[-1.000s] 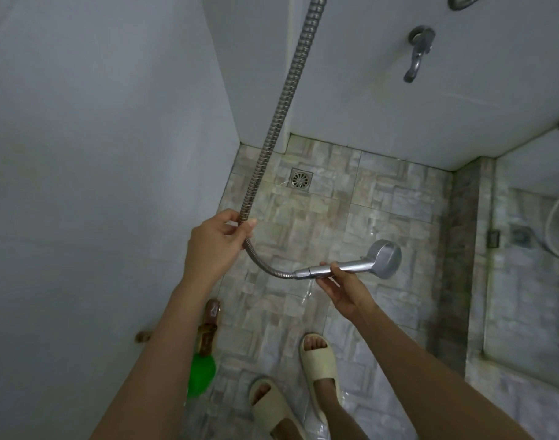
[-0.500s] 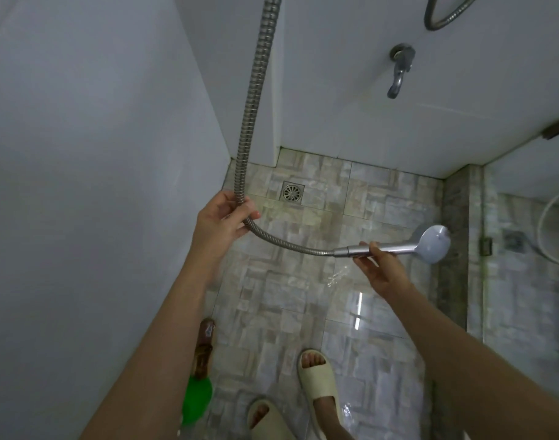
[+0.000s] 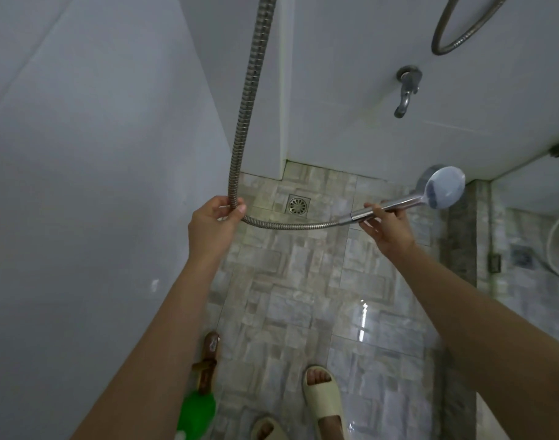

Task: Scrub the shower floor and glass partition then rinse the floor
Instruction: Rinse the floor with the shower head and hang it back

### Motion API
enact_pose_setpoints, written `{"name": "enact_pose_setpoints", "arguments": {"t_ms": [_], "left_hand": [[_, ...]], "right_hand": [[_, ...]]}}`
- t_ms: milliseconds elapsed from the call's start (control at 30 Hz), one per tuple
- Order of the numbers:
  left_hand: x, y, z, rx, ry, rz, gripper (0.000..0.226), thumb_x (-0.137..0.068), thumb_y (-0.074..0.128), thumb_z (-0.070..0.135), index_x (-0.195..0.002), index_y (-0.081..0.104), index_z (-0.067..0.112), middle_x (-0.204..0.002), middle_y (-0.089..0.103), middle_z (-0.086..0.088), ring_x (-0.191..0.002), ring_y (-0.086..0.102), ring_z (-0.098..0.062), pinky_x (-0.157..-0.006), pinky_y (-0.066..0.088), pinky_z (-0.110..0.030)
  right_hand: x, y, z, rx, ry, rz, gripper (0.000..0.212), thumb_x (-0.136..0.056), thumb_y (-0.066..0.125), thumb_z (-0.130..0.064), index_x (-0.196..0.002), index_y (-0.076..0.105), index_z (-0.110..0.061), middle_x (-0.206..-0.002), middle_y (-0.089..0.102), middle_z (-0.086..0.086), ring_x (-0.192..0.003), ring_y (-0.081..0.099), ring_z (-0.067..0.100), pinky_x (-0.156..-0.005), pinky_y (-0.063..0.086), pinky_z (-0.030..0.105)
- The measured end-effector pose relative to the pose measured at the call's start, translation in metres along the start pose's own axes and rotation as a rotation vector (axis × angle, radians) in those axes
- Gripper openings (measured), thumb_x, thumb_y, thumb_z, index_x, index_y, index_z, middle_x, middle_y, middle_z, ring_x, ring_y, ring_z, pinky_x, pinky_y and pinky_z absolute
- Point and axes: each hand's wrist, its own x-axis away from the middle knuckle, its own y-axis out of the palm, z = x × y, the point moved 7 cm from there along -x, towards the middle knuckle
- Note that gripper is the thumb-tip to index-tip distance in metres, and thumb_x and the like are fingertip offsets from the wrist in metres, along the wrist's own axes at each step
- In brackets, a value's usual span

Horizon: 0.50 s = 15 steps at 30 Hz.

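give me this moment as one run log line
phase: pre-rinse | left hand: grips shower hose | right hand: holds shower head by handle | spray: none visible | shower floor: wet sheen

Saw ribbed shiny metal hose (image 3: 240,128) in left hand (image 3: 213,225), glossy chrome shower head (image 3: 440,190) at right hand (image 3: 387,228), glossy wet tiles (image 3: 303,296) below.

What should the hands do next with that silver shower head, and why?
Probably the right hand should turn the round silver shower head so its face points down at the grey stone-tiled floor. Right now the face tilts up and sideways, while the left hand holds the ribbed metal hose.
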Motion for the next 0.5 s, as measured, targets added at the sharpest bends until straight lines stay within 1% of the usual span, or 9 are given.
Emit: {"name": "enact_pose_setpoints", "arguments": {"t_ms": [133, 167, 300, 500], "left_hand": [[-0.004, -0.002, 0.001, -0.016, 0.017, 0.013, 0.005, -0.084, 0.073, 0.033, -0.085, 0.071, 0.037, -0.1, 0.075, 0.002, -0.097, 0.071, -0.013, -0.093, 0.055, -0.046], [-0.006, -0.001, 0.002, -0.02, 0.022, 0.01, 0.005, -0.084, 0.073, 0.032, -0.086, 0.071, 0.037, -0.1, 0.075, 0.002, -0.098, 0.071, -0.013, -0.093, 0.055, -0.045], [-0.011, -0.004, 0.002, -0.053, 0.039, 0.015, 0.008, -0.085, 0.073, 0.03, -0.092, 0.072, 0.032, -0.101, 0.074, 0.002, -0.097, 0.07, -0.013, -0.093, 0.055, -0.045], [-0.01, -0.014, -0.003, -0.078, 0.037, 0.026, 0.01, -0.087, 0.071, 0.032, -0.097, 0.072, 0.031, -0.102, 0.074, 0.001, -0.098, 0.069, -0.015, -0.092, 0.055, -0.045]], "right_hand": [[-0.011, 0.019, -0.011, 0.026, -0.037, -0.003, 0.022, -0.094, 0.053, -0.001, -0.093, 0.044, -0.02, -0.112, 0.061, 0.012, -0.099, 0.061, 0.025, -0.076, 0.058, 0.036], [-0.013, 0.023, -0.014, 0.035, -0.044, -0.011, 0.022, -0.093, 0.054, -0.001, -0.093, 0.044, -0.021, -0.112, 0.061, 0.012, -0.098, 0.061, 0.025, -0.076, 0.058, 0.036], [-0.017, 0.041, -0.023, 0.092, -0.051, -0.079, 0.023, -0.092, 0.057, -0.003, -0.096, 0.045, -0.022, -0.099, 0.066, 0.006, -0.091, 0.064, 0.021, -0.073, 0.059, 0.034], [-0.017, 0.061, -0.029, 0.171, -0.025, -0.166, 0.022, -0.094, 0.056, -0.004, -0.1, 0.045, -0.021, -0.096, 0.068, 0.004, -0.088, 0.065, 0.021, -0.076, 0.057, 0.036]]}}
